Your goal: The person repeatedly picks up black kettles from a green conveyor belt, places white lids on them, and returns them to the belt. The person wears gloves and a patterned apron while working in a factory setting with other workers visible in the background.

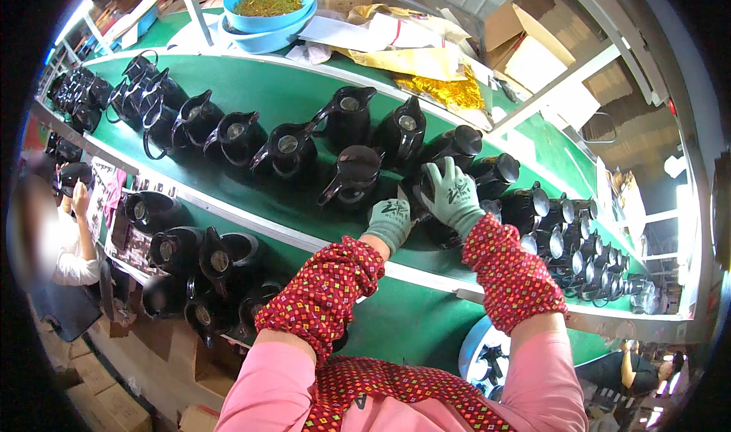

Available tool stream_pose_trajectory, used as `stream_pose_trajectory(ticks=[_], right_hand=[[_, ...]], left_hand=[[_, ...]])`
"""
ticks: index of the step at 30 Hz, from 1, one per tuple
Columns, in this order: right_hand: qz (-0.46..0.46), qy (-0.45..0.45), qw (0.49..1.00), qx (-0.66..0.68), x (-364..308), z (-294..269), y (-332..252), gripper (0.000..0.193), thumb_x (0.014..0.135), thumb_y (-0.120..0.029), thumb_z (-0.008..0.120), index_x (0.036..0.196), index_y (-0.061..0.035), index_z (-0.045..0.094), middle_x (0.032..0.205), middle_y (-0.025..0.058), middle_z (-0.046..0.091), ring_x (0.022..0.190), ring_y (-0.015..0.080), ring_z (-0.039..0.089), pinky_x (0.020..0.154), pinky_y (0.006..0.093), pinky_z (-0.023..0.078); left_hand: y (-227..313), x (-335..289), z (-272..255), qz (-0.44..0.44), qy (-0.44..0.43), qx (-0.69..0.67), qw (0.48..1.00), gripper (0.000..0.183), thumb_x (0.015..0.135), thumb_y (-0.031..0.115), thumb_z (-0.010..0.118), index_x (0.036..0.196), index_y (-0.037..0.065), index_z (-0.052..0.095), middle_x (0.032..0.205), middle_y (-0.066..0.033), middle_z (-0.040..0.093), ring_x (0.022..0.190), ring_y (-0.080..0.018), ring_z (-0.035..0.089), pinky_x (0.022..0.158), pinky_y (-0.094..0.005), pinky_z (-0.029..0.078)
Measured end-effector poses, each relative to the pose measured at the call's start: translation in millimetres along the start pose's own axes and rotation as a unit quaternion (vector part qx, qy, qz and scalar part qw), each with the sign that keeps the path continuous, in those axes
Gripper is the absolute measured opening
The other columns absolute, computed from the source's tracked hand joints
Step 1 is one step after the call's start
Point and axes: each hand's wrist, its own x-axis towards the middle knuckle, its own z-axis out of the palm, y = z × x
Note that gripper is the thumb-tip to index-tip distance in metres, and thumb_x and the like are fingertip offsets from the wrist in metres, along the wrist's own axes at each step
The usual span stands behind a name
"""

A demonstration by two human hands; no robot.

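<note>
Green workbench, pale post, glowing tube light

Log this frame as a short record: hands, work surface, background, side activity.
left hand: gloved, grey-green, at the left side of a black jug; grip partly hidden
right hand: gloved likewise, over the same jug, fingers spread
surface: green belt
on surface: more black jugs, to the left, beyond and to the right of the hands
behind: stacked blue basins, gold tinsel
far left: co-worker's hand, beside a black item
</note>
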Motion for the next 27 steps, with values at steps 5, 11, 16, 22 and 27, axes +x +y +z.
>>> stream_pose_trajectory(ticks=[5, 11, 16, 22, 27], right_hand=[[0.178, 0.045, 0.983, -0.001, 2.6, -0.6, -36.2, 0.054, 0.088, -0.046, 0.066, 0.126, -0.0104, 0.054, 0.116, 0.0227, 0.05, 0.091, 0.0378, 0.066, 0.069, 0.0494, 0.055], [0.208, 0.049, 0.974, 0.073, -7.0, -0.6, -36.9, 0.063, 0.089, -0.048, 0.066, 0.137, -0.0116, 0.048, 0.129, 0.0236, 0.048, 0.108, 0.0409, 0.059, 0.082, 0.051, 0.054], [0.149, 0.177, 0.933, 0.276, -105.0, -18.8, -33.3, 0.07, 0.087, -0.036, 0.073, 0.145, -0.0112, 0.042, 0.14, 0.0266, 0.044, 0.121, 0.0444, 0.053, 0.099, 0.051, 0.048], [0.212, 0.127, 0.943, 0.223, -335.8, -23.1, -56.6, 0.066, 0.082, -0.032, 0.076, 0.139, -0.0112, 0.051, 0.132, 0.0178, 0.049, 0.123, 0.0396, 0.046, 0.105, 0.0523, 0.038], [0.412, 0.005, 0.906, 0.102, -441.9, 13.8, -65.6, 0.089, 0.075, -0.053, 0.076, 0.141, -0.0031, 0.044, 0.128, 0.0186, 0.047, 0.118, 0.0357, 0.043, 0.1, 0.0534, 0.032]], left_hand=[[-2.0, -5.0, 7.9, -0.003, 0.033, -0.013, 0.999, 0.083, 0.089, 0.033, 0.068, 0.149, -0.01, 0.03, 0.098, -0.0213, 0.073, 0.09, -0.0359, 0.071, 0.077, -0.0433, 0.056], [1.4, 1.1, -1.2, -0.046, -0.017, -0.069, 0.996, 0.094, 0.089, 0.049, 0.063, 0.153, -0.006, 0.021, 0.102, -0.0247, 0.072, 0.098, -0.0388, 0.07, 0.084, -0.0464, 0.055], [13.8, -17.2, -7.1, -0.045, -0.022, -0.007, 0.999, 0.117, 0.083, 0.055, 0.072, 0.153, -0.013, 0.007, 0.125, -0.0318, 0.062, 0.116, -0.0393, 0.063, 0.1, -0.0432, 0.05], [51.2, -83.0, -1.4, 0.046, 0.071, 0.038, 0.996, 0.118, 0.083, 0.057, 0.071, 0.154, -0.011, 0.007, 0.149, -0.0404, 0.031, 0.131, -0.0471, 0.048, 0.11, -0.0439, 0.042], [112.4, -139.3, 54.9, 0.266, -0.01, 0.0, 0.964, 0.098, 0.082, 0.051, 0.075, 0.151, -0.002, 0.03, 0.148, -0.028, 0.041, 0.138, -0.0463, 0.041, 0.114, -0.0455, 0.037]])
